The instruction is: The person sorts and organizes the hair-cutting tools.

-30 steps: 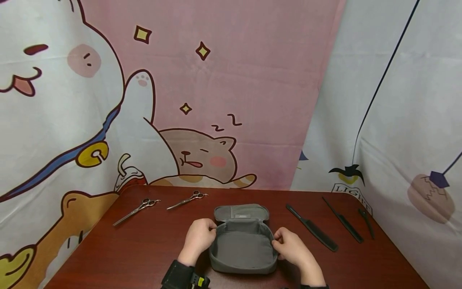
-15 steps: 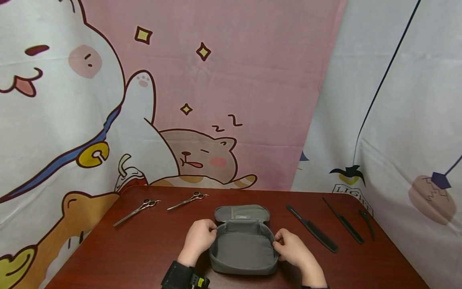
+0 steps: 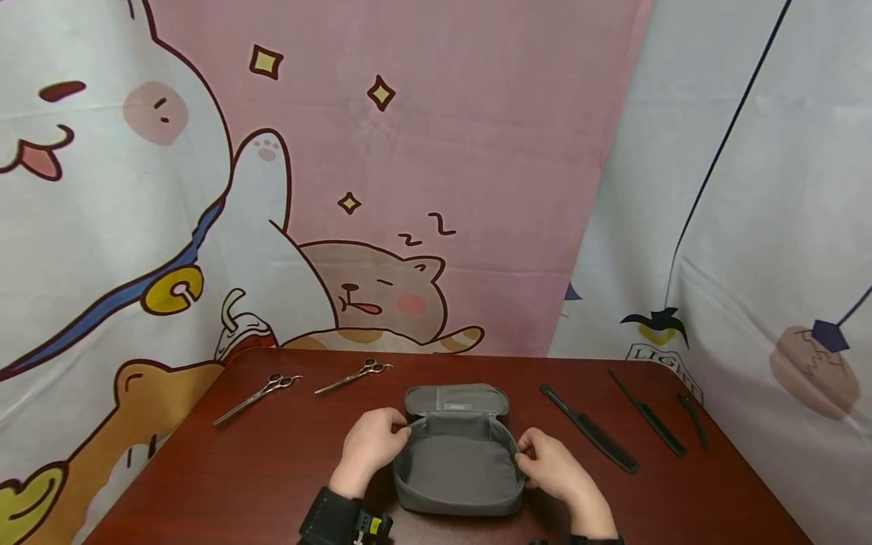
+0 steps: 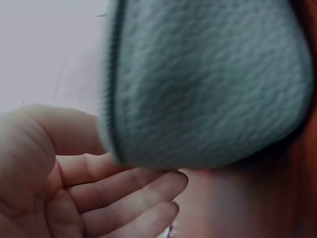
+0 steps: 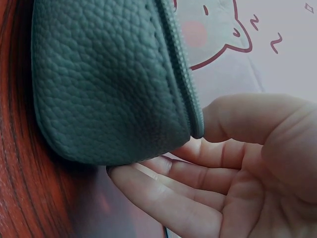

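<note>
A grey zippered case (image 3: 458, 469) of pebbled material sits on the table with its lid (image 3: 456, 399) folded back, and its inside shows bare lining. My left hand (image 3: 371, 446) pinches the left rim between thumb and fingers. On the opposite side, my right hand (image 3: 555, 465) pinches the right rim. The left wrist view shows the thumb at the zipper edge of the case (image 4: 208, 89), with some fingertips hidden behind it. In the right wrist view, the thumb meets the zipper of the case (image 5: 109, 89) while the fingers reach underneath.
Two pairs of hairdressing scissors (image 3: 262, 395) (image 3: 354, 376) lie at the left on the reddish-brown table (image 3: 272, 484). To the right are a wide black comb (image 3: 593, 431), a thin-tailed comb (image 3: 650, 416) and a small dark clip-like piece (image 3: 692, 421). A printed cartoon cloth (image 3: 477, 151) hangs behind.
My left hand and wrist have shifted very slightly to the left, still at the rim. The right hand and the case stay in place; the head view has tilted a little.
</note>
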`<state>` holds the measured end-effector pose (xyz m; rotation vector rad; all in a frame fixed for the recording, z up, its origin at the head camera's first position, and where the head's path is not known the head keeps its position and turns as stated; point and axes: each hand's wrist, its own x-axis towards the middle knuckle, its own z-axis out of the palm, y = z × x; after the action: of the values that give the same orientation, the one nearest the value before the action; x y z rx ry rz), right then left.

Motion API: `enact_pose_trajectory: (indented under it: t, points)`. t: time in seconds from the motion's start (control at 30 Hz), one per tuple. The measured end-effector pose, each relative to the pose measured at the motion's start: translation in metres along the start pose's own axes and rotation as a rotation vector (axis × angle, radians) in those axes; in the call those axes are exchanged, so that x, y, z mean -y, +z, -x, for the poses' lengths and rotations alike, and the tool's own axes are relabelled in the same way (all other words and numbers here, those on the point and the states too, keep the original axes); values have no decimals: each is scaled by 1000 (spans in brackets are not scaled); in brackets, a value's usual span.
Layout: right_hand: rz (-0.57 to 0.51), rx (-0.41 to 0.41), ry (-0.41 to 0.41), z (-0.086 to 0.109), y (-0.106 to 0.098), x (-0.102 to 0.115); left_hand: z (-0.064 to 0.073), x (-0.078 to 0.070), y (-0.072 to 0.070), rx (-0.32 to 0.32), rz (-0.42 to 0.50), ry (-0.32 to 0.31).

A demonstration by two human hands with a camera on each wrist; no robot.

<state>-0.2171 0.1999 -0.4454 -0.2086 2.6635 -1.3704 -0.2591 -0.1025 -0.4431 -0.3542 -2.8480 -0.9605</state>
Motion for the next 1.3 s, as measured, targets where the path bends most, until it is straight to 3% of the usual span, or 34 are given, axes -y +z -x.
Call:
enact_pose_trajectory:
  t: [0.3,0.63,0.77,0.9,1.3]
  points:
    - [-6,3,-19,-1,0,-2,-7,6,-25,-151,-81,-47]
    - [2,-6,-19,-1,1,-4,-40,34,-45,-185,-234,-78]
    - [3,-3,-16,-2,0,-4,-53,47,-45,-170,-306,-81]
    - [-5,5,-16,-1,-1,-3,-63,60,-45,-117,-352,-100]
    - [-9,2,-30,-1,-1,-5,-78,94,-47,-1,-383,-174]
